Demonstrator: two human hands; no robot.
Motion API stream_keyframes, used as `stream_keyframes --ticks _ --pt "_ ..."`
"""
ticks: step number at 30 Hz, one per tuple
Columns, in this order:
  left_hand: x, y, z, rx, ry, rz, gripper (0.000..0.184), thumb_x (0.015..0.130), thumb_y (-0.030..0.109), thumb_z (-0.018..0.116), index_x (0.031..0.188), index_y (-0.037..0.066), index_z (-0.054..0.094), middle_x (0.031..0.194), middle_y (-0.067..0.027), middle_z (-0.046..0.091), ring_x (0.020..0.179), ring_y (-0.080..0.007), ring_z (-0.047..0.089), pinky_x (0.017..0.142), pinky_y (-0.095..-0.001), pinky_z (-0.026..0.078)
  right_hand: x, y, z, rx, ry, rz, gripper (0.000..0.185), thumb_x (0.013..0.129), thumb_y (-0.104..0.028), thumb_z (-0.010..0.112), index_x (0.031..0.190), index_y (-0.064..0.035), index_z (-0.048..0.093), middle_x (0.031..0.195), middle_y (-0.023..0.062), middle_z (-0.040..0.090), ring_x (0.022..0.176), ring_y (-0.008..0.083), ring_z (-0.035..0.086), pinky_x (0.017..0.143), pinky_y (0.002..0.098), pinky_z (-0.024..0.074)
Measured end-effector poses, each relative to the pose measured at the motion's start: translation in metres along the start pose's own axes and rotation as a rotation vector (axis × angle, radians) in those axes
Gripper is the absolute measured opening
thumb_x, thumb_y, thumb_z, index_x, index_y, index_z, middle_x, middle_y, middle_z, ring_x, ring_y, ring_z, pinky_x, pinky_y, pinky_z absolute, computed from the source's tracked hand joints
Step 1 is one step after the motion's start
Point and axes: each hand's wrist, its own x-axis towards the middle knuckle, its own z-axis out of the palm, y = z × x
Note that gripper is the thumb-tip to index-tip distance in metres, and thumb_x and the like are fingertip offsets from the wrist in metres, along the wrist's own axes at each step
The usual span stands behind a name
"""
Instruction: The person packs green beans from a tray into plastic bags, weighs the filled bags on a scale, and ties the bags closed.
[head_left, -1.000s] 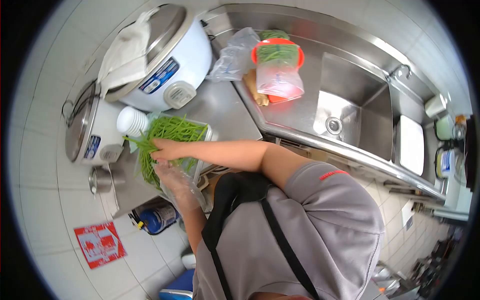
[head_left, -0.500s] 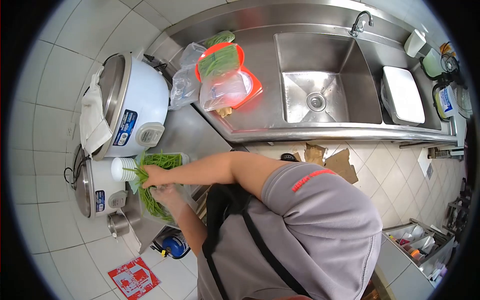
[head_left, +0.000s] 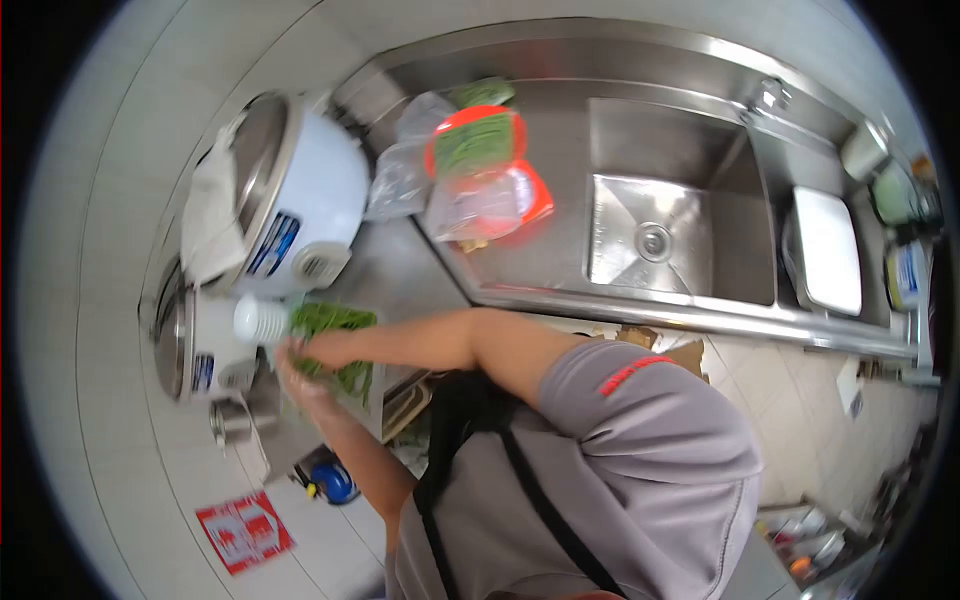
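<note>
Long green vegetables (head_left: 335, 320) lie in a pale tray on the steel counter at the left. Over the tray's left side my right hand (head_left: 322, 350) reaches in from the right, its fingers blurred and partly overlapped. Close below and beside it is my left hand (head_left: 302, 380), in a clear plastic glove. The two hands touch or nearly touch. Motion blur hides whether either hand holds any of the green stalks. A stack of white cups (head_left: 262, 320) stands just left of the vegetables.
Two large cookers (head_left: 320, 190) (head_left: 215, 335) stand at the left, a cloth (head_left: 212, 215) on the bigger one. Red-orange containers (head_left: 535, 195) and bagged greens (head_left: 475, 145) lie left of the sink (head_left: 655, 275). A lidded tray (head_left: 828, 250) is at the right, a metal pot (head_left: 232, 422) below the cookers.
The camera view has turned and shifted. My right hand gripped a bunch of stalks earlier; now that bunch is not clearly visible in it. My gloved left hand has moved up beside my right hand.
</note>
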Motion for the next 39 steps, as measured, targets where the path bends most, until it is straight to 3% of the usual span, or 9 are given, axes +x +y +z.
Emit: stream_keyframes --ticks 4,15,18,23,26,30,33,35,39 --pt "0.010 0.041 0.029 -0.355 0.368 -0.457 0.042 0.085 0.025 0.051 0.121 0.002 0.047 0.102 -0.0074 0.054 0.092 -0.0192 0.052 0.085 -0.0366 0.041 -0.008 0.002 -0.001 0.355 0.119 -0.037 0.062 0.061 -0.011 0.071 0.119 -0.0083 0.048 0.107 0.0174 0.058 0.097 0.0328 0.056 0.084 0.0393 0.0433" --pt "0.003 0.017 -0.036 -0.476 0.730 -0.126 0.028 0.091 0.036 0.046 0.095 0.009 0.048 0.067 -0.0005 0.044 0.059 -0.0123 0.047 0.047 -0.0217 0.037 -0.009 0.024 -0.031 0.431 -0.206 0.206 0.049 0.070 -0.032 0.071 0.107 -0.0041 0.057 0.090 0.0168 0.062 0.084 0.0285 0.058 0.073 0.0355 0.0431" --pt "-0.001 -0.011 -0.077 -0.632 0.628 -0.175 0.035 0.089 0.041 0.048 0.097 0.007 0.052 0.066 -0.0001 0.045 0.061 -0.0110 0.048 0.049 -0.0224 0.036 -0.004 0.018 -0.041 0.512 -0.211 0.414 0.042 0.075 -0.030 0.067 0.107 -0.0048 0.057 0.086 0.0151 0.064 0.076 0.0296 0.060 0.066 0.0353 0.0448" --pt "-0.008 0.021 -0.009 0.084 0.307 -0.691 0.053 0.083 0.053 0.052 0.090 0.001 0.058 0.071 -0.0014 0.052 0.064 -0.0139 0.049 0.060 -0.0259 0.039 0.015 0.021 -0.005 0.112 -0.006 0.299 0.036 0.074 -0.028 0.065 0.100 -0.0027 0.060 0.091 0.0193 0.062 0.084 0.0337 0.060 0.072 0.0414 0.0468" --pt "-0.009 -0.012 0.007 0.257 0.105 -0.269 0.052 0.083 0.053 0.051 0.091 0.002 0.060 0.071 -0.0016 0.052 0.064 -0.0148 0.049 0.063 -0.0267 0.040 0.019 0.008 -0.005 -0.027 -0.044 0.382 0.035 0.075 -0.027 0.063 0.098 -0.0016 0.060 0.096 0.0198 0.061 0.088 0.0341 0.059 0.076 0.0436 0.0470" --pt "-0.015 -0.039 -0.016 0.580 0.335 -0.070 0.053 0.082 0.053 0.051 0.094 0.002 0.060 0.080 -0.0074 0.056 0.072 -0.0185 0.052 0.069 -0.0311 0.040 0.022 0.034 0.002 0.018 0.132 0.298 0.035 0.075 -0.025 0.061 0.096 0.0023 0.059 0.092 0.0197 0.062 0.087 0.0354 0.059 0.075 0.0438 0.0463" --pt "-0.019 -0.004 -0.020 0.375 0.266 -0.306 0.052 0.082 0.051 0.051 0.099 0.002 0.060 0.090 -0.0123 0.058 0.081 -0.0215 0.053 0.076 -0.0324 0.039 0.022 0.028 -0.013 0.630 -0.018 0.661 0.027 0.075 -0.019 0.059 0.092 0.0030 0.058 0.078 0.0173 0.063 0.069 0.0321 0.061 0.060 0.0420 0.0473" --pt "-0.016 0.013 -0.013 0.175 0.199 -0.681 0.050 0.082 0.048 0.051 0.102 0.003 0.060 0.095 -0.0142 0.058 0.085 -0.0233 0.053 0.079 -0.0334 0.038 0.023 0.024 -0.010 0.511 0.065 0.518 0.022 0.075 -0.015 0.058 0.089 0.0025 0.058 0.069 0.0141 0.059 0.056 0.0257 0.056 0.048 0.0371 0.0428" --pt "-0.020 0.007 0.005 0.301 0.219 -0.475 0.046 0.081 0.050 0.055 0.089 0.005 0.059 0.071 -0.0026 0.050 0.060 -0.0117 0.046 0.054 -0.0245 0.036 0.024 0.011 -0.004 0.741 0.013 0.522 0.015 0.075 -0.011 0.059 0.085 0.0005 0.058 0.063 0.0081 0.055 0.043 0.0145 0.045 0.035 0.0286 0.0327"
